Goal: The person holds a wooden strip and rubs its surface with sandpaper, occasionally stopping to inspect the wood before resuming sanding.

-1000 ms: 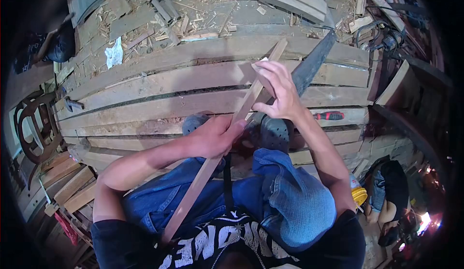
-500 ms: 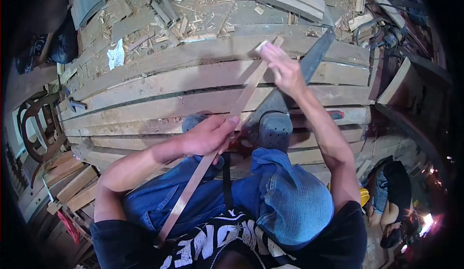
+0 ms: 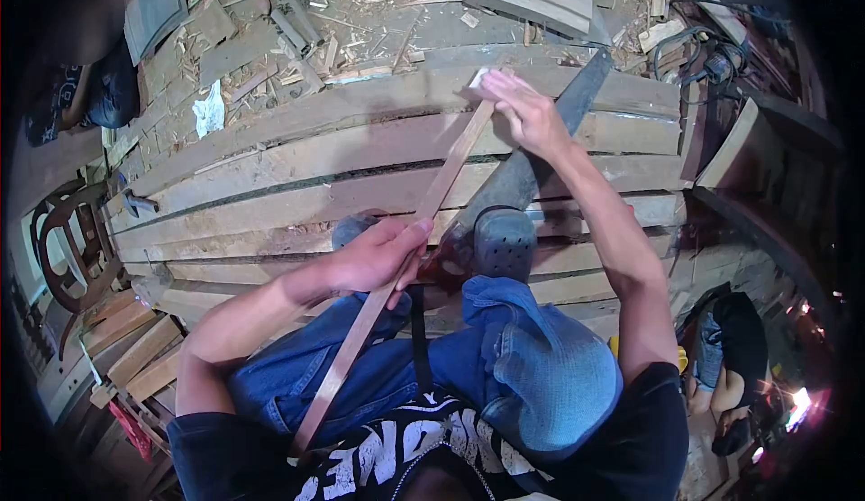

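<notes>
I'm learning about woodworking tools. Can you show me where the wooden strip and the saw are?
wooden strip (image 3: 440,186), head view, on its bare middle stretch.
saw (image 3: 581,95), head view, on its flat blade near the far end.

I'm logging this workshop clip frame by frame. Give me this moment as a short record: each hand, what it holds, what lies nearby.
left hand: closed around the wooden strip, about midway
right hand: holding a small white piece against the strip's far end
strip: long, thin, slanting from the lap out over the planks
saw: lying on the planks, passing under the right forearm
feet: grey clogs on the planks
</notes>
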Motion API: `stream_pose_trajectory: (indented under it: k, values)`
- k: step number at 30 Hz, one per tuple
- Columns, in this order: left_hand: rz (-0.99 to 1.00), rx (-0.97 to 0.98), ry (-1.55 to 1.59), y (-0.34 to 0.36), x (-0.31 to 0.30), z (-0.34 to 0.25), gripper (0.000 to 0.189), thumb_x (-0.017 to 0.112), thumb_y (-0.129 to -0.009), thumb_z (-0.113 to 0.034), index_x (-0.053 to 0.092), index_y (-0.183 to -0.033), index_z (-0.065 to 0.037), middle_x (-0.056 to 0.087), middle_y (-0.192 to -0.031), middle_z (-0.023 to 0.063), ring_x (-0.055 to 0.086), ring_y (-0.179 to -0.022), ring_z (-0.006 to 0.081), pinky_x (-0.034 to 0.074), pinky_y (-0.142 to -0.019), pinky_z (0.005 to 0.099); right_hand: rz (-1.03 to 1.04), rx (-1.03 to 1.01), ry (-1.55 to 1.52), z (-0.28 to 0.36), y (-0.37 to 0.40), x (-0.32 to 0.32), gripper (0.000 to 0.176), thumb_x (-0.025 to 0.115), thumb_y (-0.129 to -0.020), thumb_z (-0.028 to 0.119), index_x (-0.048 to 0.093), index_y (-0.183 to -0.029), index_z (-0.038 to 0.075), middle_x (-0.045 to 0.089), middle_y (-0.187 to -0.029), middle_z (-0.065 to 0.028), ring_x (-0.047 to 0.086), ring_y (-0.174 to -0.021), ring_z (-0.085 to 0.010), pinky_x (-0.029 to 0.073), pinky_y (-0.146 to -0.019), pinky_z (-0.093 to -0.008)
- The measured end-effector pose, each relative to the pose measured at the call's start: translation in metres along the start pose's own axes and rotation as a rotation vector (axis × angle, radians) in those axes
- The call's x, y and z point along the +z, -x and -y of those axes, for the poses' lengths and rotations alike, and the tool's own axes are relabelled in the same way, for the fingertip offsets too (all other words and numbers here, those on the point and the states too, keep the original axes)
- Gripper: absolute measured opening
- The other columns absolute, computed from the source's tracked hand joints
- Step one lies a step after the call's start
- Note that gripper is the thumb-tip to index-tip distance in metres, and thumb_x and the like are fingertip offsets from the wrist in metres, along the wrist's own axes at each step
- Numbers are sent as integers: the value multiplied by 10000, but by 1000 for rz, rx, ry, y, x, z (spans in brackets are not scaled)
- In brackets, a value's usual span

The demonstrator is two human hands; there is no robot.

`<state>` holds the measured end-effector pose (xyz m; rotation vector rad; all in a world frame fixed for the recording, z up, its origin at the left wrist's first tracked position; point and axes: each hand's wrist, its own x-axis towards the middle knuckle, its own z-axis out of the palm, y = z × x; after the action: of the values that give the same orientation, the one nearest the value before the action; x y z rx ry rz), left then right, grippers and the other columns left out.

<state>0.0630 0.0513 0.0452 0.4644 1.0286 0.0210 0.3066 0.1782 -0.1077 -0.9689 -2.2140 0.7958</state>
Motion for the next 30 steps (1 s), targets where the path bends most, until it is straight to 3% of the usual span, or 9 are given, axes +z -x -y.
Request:
stream_pose_trajectory:
  k: [4, 8, 15, 18, 19, 21, 25, 27, 30]
  values:
    - [-1, 19, 25, 1, -1, 1, 470, 302, -1034, -449, 448, -830, -52, 466, -505, 58, 505, -362, 183, 431, -349, 289, 64, -172, -67, 35, 19, 6, 337, 560, -871, 50, 635, -1199, 48, 604, -1267, -152, 547, -1225, -288, 402, -1082, -430]
    - [-8, -9, 10, -1, 3, 3, 473, 299, -1033, -453, 438, -823, -53, 461, -503, 56, 497, -361, 182, 429, -351, 289, 39, 34, 40, -25, 8, -3, 329, 545, -865, 23, 625, -1184, -5, 602, -1262, -167, 536, -1234, -306, 393, -1085, -433]
    - [37, 25, 13, 4, 2, 0, 474, 281, -1039, -445, 429, -812, -56, 459, -501, 53, 496, -363, 185, 430, -361, 284, 58, -60, -107, 12, 12, -4, 293, 629, -837, 97, 678, -1124, 68, 632, -1208, -167, 570, -1188, -308, 443, -1042, -424]
    - [-21, -5, 35, -1, 1, -1, 466, 286, -1038, -445, 435, -824, -58, 461, -503, 55, 495, -362, 186, 425, -357, 287, 77, -37, 100, -19, 6, 1, 299, 552, -886, 42, 646, -1170, 38, 617, -1239, -154, 532, -1233, -320, 412, -1069, -423]
    - [-8, 20, 37, -2, 0, -2, 461, 293, -1037, -445, 438, -834, -58, 463, -504, 57, 494, -361, 187, 421, -353, 291, 123, 39, -16, 10, 5, 0, 291, 546, -896, 53, 645, -1169, 41, 619, -1234, -152, 539, -1220, -324, 407, -1071, -422]
    - [9, 14, 51, 5, 2, 2, 455, 300, -1036, -445, 442, -844, -58, 464, -505, 59, 493, -360, 188, 417, -350, 295, 85, -91, -158, 38, 13, 3, 299, 545, -879, 55, 656, -1156, 60, 620, -1229, -158, 561, -1191, -317, 426, -1059, -410]
    - [-19, -28, 77, 1, 4, 2, 459, 301, -1036, -440, 444, -834, -53, 462, -500, 57, 493, -358, 191, 419, -356, 294, 92, -5, -24, -3, 1, -13, 296, 554, -888, 85, 654, -1164, 51, 624, -1227, -152, 563, -1197, -300, 438, -1045, -418]
    - [-34, -17, 66, 1, 0, 2, 461, 300, -1036, -439, 443, -829, -52, 461, -499, 56, 493, -358, 192, 420, -358, 292, 96, -122, 118, -9, 5, 0, 302, 574, -865, 77, 657, -1153, 49, 629, -1224, -142, 562, -1201, -297, 443, -1038, -420]
    - [18, 30, 56, 1, 0, 3, 448, 306, -1035, -442, 443, -860, -53, 457, -504, 54, 500, -361, 186, 419, -350, 288, 108, -181, -144, 39, 7, -4, 287, 591, -863, 86, 666, -1136, 43, 635, -1205, -158, 578, -1176, -314, 441, -1037, -431]
